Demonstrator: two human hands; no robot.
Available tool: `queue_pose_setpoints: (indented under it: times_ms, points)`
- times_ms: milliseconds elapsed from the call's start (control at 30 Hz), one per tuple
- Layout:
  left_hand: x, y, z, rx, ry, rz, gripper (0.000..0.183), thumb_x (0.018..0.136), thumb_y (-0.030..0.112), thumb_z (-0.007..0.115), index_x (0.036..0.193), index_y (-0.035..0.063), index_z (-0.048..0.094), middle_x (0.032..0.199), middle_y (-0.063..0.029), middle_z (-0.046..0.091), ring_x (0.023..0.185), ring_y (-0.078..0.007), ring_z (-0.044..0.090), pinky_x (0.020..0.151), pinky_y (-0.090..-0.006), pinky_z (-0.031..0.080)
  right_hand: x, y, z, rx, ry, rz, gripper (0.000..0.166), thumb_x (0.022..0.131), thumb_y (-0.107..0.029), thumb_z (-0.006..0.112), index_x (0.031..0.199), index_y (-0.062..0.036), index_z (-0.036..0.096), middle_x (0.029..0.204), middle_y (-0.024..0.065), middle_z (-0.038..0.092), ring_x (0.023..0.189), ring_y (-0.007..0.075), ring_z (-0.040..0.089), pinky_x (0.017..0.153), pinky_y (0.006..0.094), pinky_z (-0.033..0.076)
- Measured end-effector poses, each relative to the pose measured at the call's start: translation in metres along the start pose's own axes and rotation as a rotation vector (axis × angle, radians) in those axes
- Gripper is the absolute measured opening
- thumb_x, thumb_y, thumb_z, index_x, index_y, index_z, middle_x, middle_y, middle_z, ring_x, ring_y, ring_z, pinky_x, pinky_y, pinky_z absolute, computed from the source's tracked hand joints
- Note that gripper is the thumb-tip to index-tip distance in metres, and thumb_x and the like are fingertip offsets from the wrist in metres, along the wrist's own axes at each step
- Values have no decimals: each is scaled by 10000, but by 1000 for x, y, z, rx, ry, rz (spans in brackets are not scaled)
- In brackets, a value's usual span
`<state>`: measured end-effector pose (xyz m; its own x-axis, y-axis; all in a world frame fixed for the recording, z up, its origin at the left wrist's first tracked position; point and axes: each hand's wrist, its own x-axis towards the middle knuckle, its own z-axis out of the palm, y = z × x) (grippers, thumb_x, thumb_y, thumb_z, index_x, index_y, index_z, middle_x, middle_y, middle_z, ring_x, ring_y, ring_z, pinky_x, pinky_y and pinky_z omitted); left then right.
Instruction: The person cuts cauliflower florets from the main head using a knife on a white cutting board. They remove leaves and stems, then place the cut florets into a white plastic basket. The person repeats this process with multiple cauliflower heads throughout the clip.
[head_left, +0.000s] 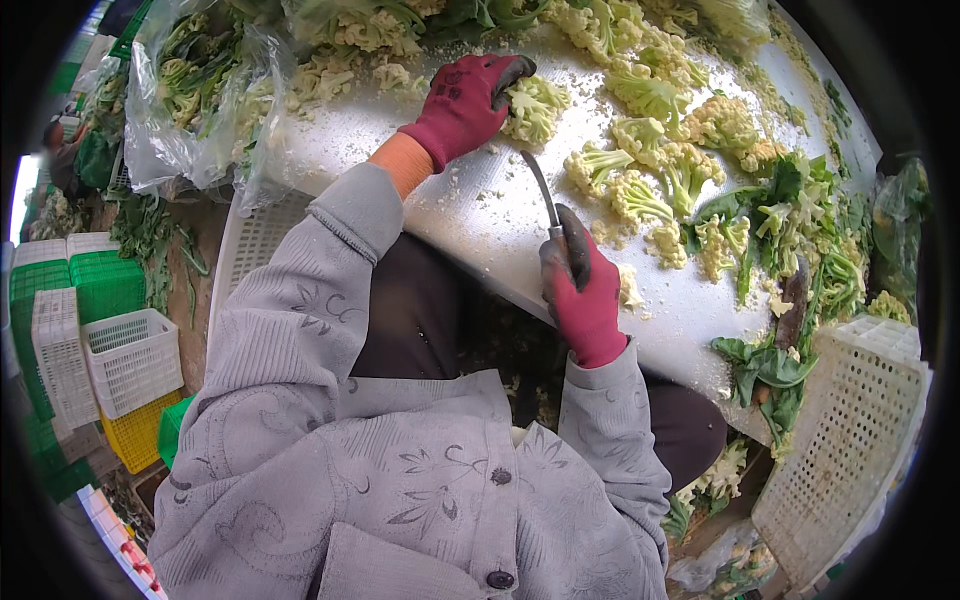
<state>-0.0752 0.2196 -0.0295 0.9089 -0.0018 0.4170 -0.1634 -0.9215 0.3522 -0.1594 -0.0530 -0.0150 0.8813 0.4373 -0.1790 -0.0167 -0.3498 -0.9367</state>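
My left hand (474, 103), in a dark red work glove with black fingertips, grips a cauliflower floret (535, 110) over the metal-topped table (450, 202). My right hand (583, 292), gloved the same way, is closed around the wooden handle of a curved knife (543, 184). Its blade points up and away from me, the tip just below the floret and apart from it. Right of the knife lie several cut florets (637, 196). One small cauliflower piece (628, 286) rests beside my right hand. The undersides of the left fingers are hidden.
A clear plastic bag (187, 142) with leafy trimmings sits at the left. White perforated crates stand at the left (251, 232) and right (844, 442) of the table. Leaves (780, 364) and a dark blade-like tool (792, 304) lie at its right edge. Stacked crates (131, 360) stand farther left.
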Motion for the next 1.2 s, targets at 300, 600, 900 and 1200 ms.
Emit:
queue_pose_setpoints:
  times_ms: [300, 600, 900, 1200]
  points:
    - [-25, 4, -21, -153, 45, 20, 603, 770, 176, 699, 1346, 157, 521, 1115, -148, 643, 1044, -348, 587, 916, -436, 465, 38, -23, 18, -22, 86, -148, 474, 910, -135, 617, 1359, -10, 535, 1119, 231, 689, 1053, 277, 695, 859, 352, 531]
    - [-31, 8, -17, -110, 84, -28, 637, 780, 204, 698, 1380, 146, 490, 1090, -129, 647, 1031, -331, 589, 896, -434, 468, 44, -27, 38, -495, 132, -214, 544, 921, -231, 614, 1433, -124, 466, 1051, 185, 694, 904, 357, 682, 790, 432, 536]
    - [-31, 8, -15, -159, 105, 13, 656, 756, 82, 690, 1383, 131, 503, 1130, -134, 656, 1005, -350, 598, 896, -428, 483, 47, -25, 32, -438, 124, -258, 504, 929, -215, 599, 1410, -119, 486, 1046, 168, 708, 906, 340, 686, 794, 422, 537]
    - [-40, 2, -22, -76, 154, 155, 642, 771, 70, 655, 1389, 148, 501, 1038, -95, 661, 964, -322, 593, 864, -426, 476, 56, 4, 31, -377, 136, -194, 475, 928, -256, 581, 1386, -143, 530, 987, 190, 703, 883, 363, 682, 791, 439, 522]
